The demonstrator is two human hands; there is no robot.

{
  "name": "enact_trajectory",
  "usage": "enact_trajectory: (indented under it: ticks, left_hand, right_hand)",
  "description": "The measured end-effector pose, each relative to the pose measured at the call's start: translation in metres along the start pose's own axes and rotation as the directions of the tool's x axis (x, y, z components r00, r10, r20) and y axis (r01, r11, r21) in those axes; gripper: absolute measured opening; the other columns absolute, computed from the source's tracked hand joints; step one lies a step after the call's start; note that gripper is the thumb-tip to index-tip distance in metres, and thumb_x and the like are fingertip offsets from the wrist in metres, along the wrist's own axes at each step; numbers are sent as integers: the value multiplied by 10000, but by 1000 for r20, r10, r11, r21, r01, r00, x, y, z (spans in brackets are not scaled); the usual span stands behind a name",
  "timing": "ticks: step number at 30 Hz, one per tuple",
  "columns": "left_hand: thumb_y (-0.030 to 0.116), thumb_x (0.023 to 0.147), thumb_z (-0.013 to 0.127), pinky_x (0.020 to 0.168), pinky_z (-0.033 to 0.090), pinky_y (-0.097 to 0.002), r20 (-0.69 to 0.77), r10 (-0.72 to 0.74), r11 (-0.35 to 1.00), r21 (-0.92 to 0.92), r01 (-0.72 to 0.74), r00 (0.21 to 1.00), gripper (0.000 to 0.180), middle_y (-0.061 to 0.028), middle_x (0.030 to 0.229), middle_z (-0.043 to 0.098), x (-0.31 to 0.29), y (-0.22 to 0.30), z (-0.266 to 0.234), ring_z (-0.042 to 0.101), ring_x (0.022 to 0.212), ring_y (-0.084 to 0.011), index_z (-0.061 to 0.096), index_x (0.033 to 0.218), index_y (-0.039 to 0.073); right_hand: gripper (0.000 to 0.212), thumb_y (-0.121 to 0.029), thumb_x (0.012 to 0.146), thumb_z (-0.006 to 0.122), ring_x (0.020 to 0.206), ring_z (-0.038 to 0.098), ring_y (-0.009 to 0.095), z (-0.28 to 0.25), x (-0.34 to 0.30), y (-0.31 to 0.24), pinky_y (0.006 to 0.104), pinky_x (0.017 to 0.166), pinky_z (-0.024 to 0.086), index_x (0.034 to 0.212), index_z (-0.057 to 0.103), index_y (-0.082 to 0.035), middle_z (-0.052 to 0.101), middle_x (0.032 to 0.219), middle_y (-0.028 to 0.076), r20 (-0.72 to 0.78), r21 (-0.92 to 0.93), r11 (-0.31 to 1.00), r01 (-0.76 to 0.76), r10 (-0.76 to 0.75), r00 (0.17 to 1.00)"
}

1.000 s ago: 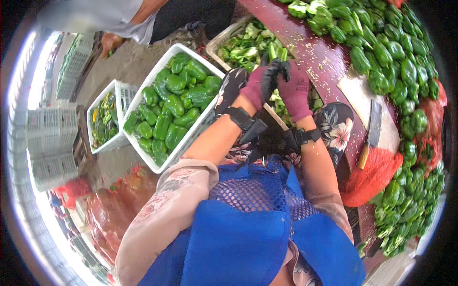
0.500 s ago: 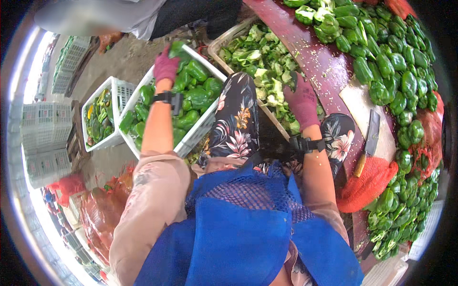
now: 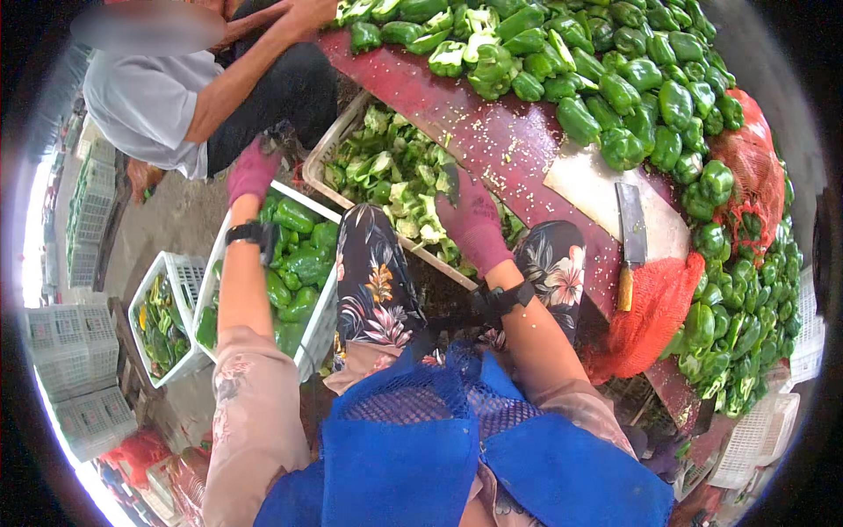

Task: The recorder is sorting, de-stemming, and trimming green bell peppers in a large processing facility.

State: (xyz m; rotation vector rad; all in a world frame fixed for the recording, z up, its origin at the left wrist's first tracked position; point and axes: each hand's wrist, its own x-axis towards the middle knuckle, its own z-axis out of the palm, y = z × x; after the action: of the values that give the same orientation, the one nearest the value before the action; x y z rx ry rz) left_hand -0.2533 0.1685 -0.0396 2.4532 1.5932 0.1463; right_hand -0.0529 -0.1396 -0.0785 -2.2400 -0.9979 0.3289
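My left hand (image 3: 253,171), in a purple glove, reaches past the far end of a white crate (image 3: 339,214) of green bell peppers (image 3: 303,255). Its fingertips are dark and blurred, so their hold is unclear. Over a beige crate (image 3: 314,167) heaped with pepper trimmings (image 3: 378,154) is my right hand (image 3: 472,215), gloved alike. Its fingers point forward with the thumb apart, and no held thing shows. Farther right, a cleaver (image 3: 630,224) with a wooden handle lies on a pale board (image 3: 571,180).
Many green peppers (image 3: 623,97) are piled on the red table (image 3: 413,75), strewn with seeds. Red mesh sacks (image 3: 645,321) lie at the right. A co-worker (image 3: 145,105) sits at the far left. A smaller white crate (image 3: 180,272) and stacked crates (image 3: 75,338) stand left.
The view has turned, shifting the scene left and bringing more of the co-worker in. My left hand has moved from over the peppers to beyond the crate's far rim; its green pepper no longer shows.
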Motion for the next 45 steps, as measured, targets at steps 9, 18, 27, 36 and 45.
enact_trajectory:
  ticks: [9, 18, 27, 36, 45]
  left_hand:
    - [496, 713, 680, 1010, 367, -445, -63, 584, 763, -297, -574, 810, 817, -237, 1462, 176, 4, 346, 57, 371, 1258, -408, 308, 1399, 254]
    - [182, 869, 504, 888, 468, -402, 206, 549, -300, -856, 421, 810, 314, -80, 1162, 588, 16, 276, 78, 570, 1046, -232, 561, 1164, 92]
    - [220, 901, 489, 930, 447, -354, 361, 479, 44, -920, 389, 800, 438, -82, 1199, 557, -149, 175, 59, 535, 1106, -201, 444, 1298, 42]
    - [257, 870, 596, 700, 501, -267, 37, 386, 121, -993, -11, 922, 344, -38, 1013, 597, -157, 131, 53, 596, 859, -144, 540, 1156, 73]
    - [122, 823, 654, 825, 461, -294, -339, 260, 324, -851, -412, 904, 409, -86, 1073, 569, -179, 156, 47, 572, 937, -186, 485, 1185, 33]
  right_hand:
    - [617, -252, 764, 627, 1126, 491, 380, 0, 5, 11, 421, 939, 397, 1288, 401, -17, 502, 1235, 236, -48, 522, 841, -138, 191, 981]
    - [241, -77, 871, 540, 817, 539, 128, 0, 17, 22, 268, 723, 456, 1111, 539, -49, 587, 968, 55, -123, 967, 255, 7, 444, 888]
    - [395, -275, 941, 481, 1038, 528, 188, -12, 21, 6, 302, 894, 420, 1269, 460, -56, 570, 1146, 111, -29, 925, 380, 22, 11, 1000]
    - [653, -274, 686, 718, 1044, 553, 347, -16, 1, -16, 395, 897, 438, 1270, 472, -117, 570, 1132, 203, -58, 445, 819, 362, -376, 925]
    - [469, -255, 739, 704, 859, 614, 231, 28, 17, 15, 342, 774, 489, 1085, 571, 33, 643, 970, 174, 289, 829, 490, -270, 39, 957]
